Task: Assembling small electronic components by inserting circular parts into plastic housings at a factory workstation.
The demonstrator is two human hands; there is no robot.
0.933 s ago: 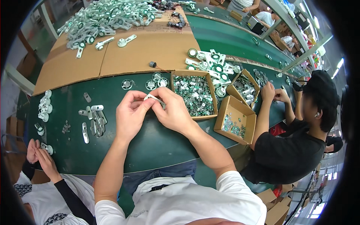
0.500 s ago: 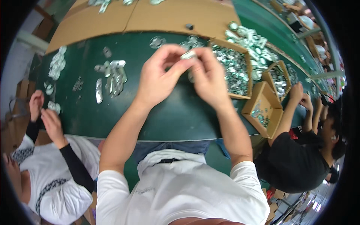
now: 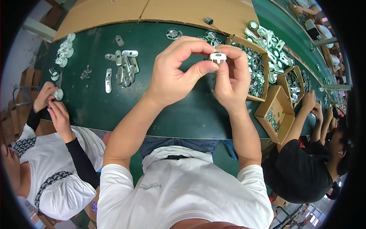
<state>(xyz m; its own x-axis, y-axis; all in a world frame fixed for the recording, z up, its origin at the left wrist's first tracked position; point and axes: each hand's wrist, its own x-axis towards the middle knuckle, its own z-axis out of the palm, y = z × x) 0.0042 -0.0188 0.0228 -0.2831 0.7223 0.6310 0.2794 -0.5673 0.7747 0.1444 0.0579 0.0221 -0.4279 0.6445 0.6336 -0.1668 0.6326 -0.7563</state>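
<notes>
In the head view, the left hand and right hand meet over the green surface, both pinching one white part between thumbs and fingers. The part is held up off the surface, a dark slot in the side toward the camera. The right thumb rises just under it; the left thumb tip lies at its lower left.

Beyond the hands lie a ring, more rings partly hidden, and a motor by the cardboard. Right of the right hand stands a box full of small bits, with two smaller boxes near it and white handles behind. Left of the left hand lie a loose pile of cases and some metal bits. Farther left, by white pieces, a co-worker's hands work close together; another co-worker's hand is at far right.
</notes>
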